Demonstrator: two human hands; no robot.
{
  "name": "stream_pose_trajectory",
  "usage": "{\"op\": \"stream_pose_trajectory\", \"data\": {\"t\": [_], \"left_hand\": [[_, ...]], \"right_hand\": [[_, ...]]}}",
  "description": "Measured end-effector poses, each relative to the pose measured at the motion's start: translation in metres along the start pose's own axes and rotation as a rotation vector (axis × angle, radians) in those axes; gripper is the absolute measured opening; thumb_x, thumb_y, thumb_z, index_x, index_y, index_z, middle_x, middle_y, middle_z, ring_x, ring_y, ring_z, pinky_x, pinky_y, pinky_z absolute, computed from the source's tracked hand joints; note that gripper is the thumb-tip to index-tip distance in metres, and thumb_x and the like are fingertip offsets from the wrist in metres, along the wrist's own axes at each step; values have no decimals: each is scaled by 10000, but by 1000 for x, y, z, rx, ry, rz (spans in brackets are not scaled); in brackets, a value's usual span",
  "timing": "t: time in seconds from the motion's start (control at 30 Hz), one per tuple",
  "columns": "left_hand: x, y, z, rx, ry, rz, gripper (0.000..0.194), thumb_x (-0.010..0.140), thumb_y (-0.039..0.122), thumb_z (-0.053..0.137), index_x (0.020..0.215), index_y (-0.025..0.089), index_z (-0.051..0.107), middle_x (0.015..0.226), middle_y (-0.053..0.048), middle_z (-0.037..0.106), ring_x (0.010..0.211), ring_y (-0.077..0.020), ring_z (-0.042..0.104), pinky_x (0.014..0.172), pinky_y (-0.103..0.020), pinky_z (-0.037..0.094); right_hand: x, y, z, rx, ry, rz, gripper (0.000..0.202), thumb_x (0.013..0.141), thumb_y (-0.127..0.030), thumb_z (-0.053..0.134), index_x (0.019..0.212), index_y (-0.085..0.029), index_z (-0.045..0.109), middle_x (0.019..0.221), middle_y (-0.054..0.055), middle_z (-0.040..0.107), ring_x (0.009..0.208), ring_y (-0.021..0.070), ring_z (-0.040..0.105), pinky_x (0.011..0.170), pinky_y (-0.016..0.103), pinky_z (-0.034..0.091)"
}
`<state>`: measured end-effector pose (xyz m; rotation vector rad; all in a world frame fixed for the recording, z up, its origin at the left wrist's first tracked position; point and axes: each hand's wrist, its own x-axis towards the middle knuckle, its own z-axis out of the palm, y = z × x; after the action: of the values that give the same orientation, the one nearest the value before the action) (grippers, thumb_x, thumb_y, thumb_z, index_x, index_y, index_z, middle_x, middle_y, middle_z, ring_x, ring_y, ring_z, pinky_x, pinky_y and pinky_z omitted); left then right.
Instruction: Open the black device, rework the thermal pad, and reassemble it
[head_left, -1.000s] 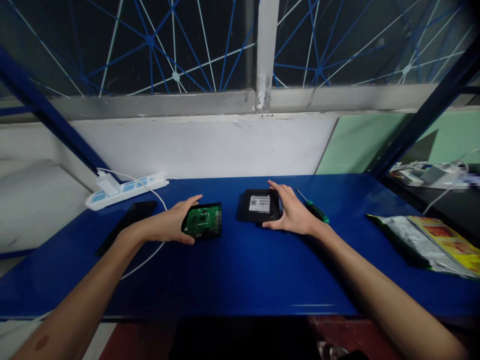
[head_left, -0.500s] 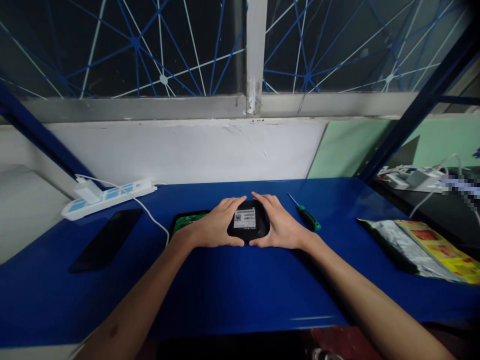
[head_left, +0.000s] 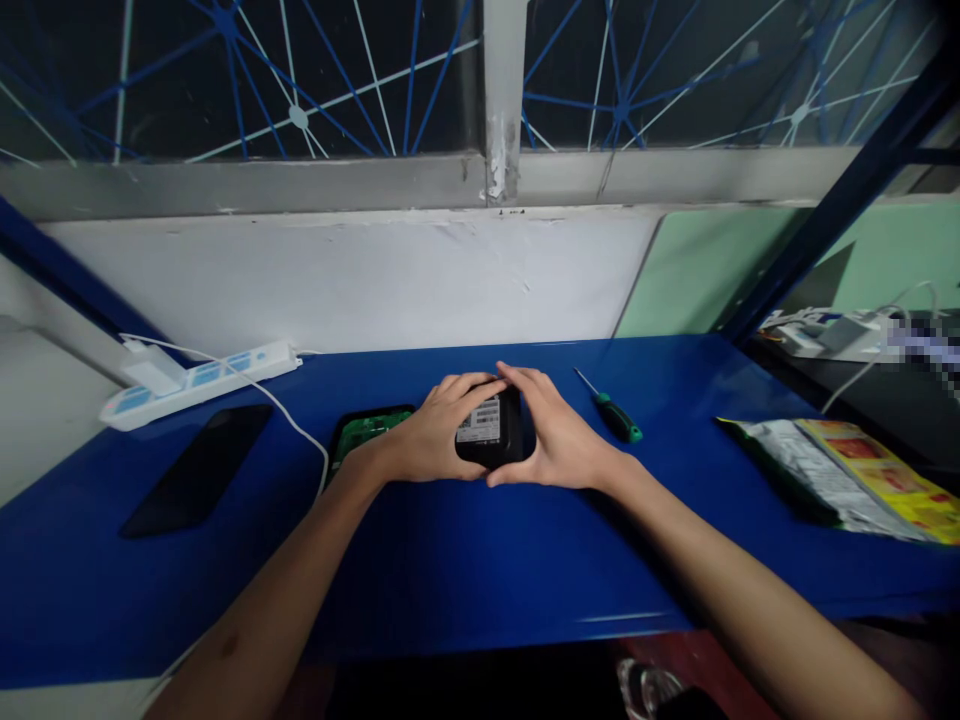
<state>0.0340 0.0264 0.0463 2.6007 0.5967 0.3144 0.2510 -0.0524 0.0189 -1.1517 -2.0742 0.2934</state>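
A black plastic casing with rounded corners (head_left: 510, 425) and a white printed label is held between my two hands above the blue table. My left hand (head_left: 431, 432) wraps its left side, fingers over the far edge and thumb at the near edge, covering part of the label. Curved round the right side is my right hand (head_left: 559, 435), with its fingertips at the far edge and its thumb at the near edge; a gap shows beside its palm. Left of my left hand lies a black tray-like shell with a green circuit board (head_left: 367, 428), partly hidden by that hand and wrist.
A green-handled screwdriver (head_left: 619, 418) lies to the right on the blue table (head_left: 480, 560). Further right is a silver and yellow packet (head_left: 832, 475). On the left are a dark phone-like slab (head_left: 199, 470), a white power strip (head_left: 206, 380) and a white cable (head_left: 289, 412).
The casing has turned or tilted slightly and shifted a little left in my hands, with a side edge now showing. My fingertips have drawn closer at its far edge. The view has shifted slightly.
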Motion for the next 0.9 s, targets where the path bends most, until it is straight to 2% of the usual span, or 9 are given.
{"op": "stream_pose_trajectory", "data": {"t": [0.17,0.37,0.47,0.63,0.77,0.9], "left_hand": [[-8,-1,-5,-114,91,-27,1061,722,478,810,1582,391,195,1551,-115,229,1457,-440,287,1158,-660,346],[-10,-9,-1,-221,216,35,1073,700,478,847,1553,340,210,1562,-121,248,1481,-403,293,1224,-573,313],[-8,-7,0,-255,200,36,1073,702,484,850,1542,322,200,1593,-129,259,1491,-402,295,1235,-550,303],[-5,-7,3,-285,171,9,1118,672,492,857,1548,322,184,1612,-137,272,1496,-433,280,1225,-604,285],[-4,-11,8,-291,170,8,1127,677,516,851,1543,323,155,1619,-135,255,1510,-423,253,1236,-578,267],[-4,-13,7,-352,167,14,1108,699,523,843,1525,311,136,1624,-142,241,1519,-402,251,1243,-548,267]], "right_hand": [[-1,2,3,39,70,10,1350,625,-729,802,1621,-269,14,1611,215,273,1483,421,334,1154,681,388],[-3,7,9,22,-13,49,1333,666,-689,802,1627,-248,-10,1633,225,281,1500,424,329,1170,655,381],[-4,9,11,16,-45,79,1336,676,-682,799,1628,-240,-27,1659,227,250,1522,433,286,1192,672,329],[-3,11,12,41,-92,124,1362,670,-677,806,1623,-274,-80,1682,215,198,1528,457,249,1168,756,280],[-3,13,13,54,-104,94,1376,654,-688,811,1623,-274,-74,1684,201,204,1534,433,253,1197,716,271],[-3,16,14,57,-124,99,1376,648,-705,804,1625,-238,-46,1671,231,225,1534,423,262,1201,701,266]]}}
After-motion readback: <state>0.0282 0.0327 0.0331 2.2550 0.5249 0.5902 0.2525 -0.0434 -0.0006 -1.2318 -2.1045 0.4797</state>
